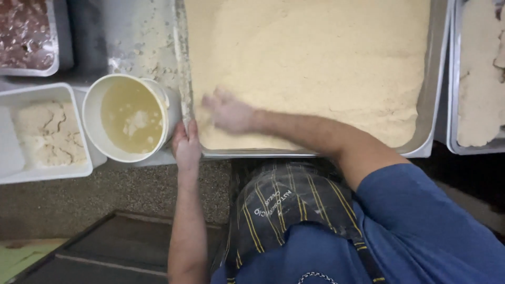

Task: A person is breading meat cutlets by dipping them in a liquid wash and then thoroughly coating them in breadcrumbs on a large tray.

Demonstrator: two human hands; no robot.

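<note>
A commercial kitchen or food-preparation room is indicated. A large steel tray (439,79) filled with pale crumb coating is seen on a metal worktop (131,37), flanked by further trays and a white bucket (92,113) of yellowish liquid. A striped apron (279,205) is worn.

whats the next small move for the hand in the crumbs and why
Probably sweep the right hand away from the near left corner, pushing crumbs toward the middle. It lies blurred on the pale crumbs in the large metal tray, beside the wall that the left hand touches, and the surface there looks uneven.
</note>
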